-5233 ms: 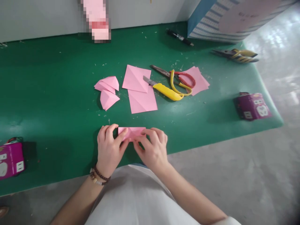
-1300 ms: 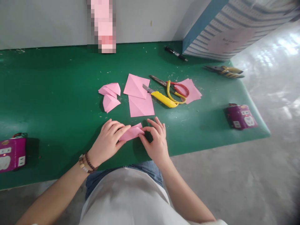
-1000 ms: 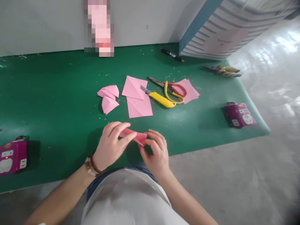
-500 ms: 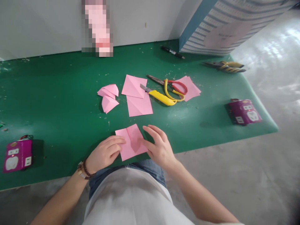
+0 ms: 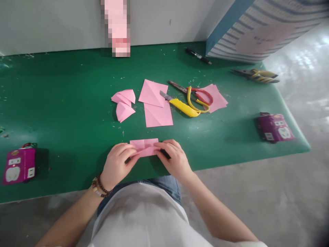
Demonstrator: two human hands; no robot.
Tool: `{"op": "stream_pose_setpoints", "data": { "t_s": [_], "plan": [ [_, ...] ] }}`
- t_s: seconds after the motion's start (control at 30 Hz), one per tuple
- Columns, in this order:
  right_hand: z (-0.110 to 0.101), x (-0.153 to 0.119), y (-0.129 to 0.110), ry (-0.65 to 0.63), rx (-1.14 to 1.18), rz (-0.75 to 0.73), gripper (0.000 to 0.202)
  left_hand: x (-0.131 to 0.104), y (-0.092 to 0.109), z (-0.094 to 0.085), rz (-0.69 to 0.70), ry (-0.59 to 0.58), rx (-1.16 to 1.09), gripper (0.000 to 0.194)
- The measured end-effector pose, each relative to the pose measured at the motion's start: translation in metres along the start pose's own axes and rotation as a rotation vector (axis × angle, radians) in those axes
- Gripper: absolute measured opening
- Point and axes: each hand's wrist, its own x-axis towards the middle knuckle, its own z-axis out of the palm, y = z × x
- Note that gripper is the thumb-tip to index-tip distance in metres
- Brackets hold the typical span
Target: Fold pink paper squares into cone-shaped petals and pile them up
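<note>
Close to my body, a pink sheet of paper (image 5: 144, 146) is bent over toward its far edge, with creases across it. My left hand (image 5: 118, 161) pinches its left side between thumb and fingers. On the right side, the thumb and fingertips of my right hand (image 5: 174, 158) grip it likewise. Beyond the hands lie two pink squares (image 5: 158, 116) with diagonal creases, one overlapping the other. Left of them sit folded pink paper pieces (image 5: 124, 104). A yellow-handled knife (image 5: 183, 107) rests with its blade tip over the upper square.
Scissors (image 5: 190, 94) with red and yellow handles lie partly on more pink sheets (image 5: 218, 97). Farther back are a black pen (image 5: 197, 56), pliers (image 5: 257, 75) and a striped box (image 5: 236, 44). Purple devices stand at left (image 5: 19, 166) and right (image 5: 276, 127) on the green table (image 5: 77, 120).
The sheet, which lay spread out flat, is now bent over on itself. Both hands have closed on its sides. The whole view has shifted slightly.
</note>
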Motion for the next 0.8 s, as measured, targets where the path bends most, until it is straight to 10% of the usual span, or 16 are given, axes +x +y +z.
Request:
{"op": "stream_pose_setpoints", "data": {
  "t_s": [0.8],
  "plan": [
    [0.015,0.01,-0.009,0.031,-0.194,0.041,0.016,0.008,-0.001,0.007,-0.038,-0.232,0.242,0.04]
  ]
}}
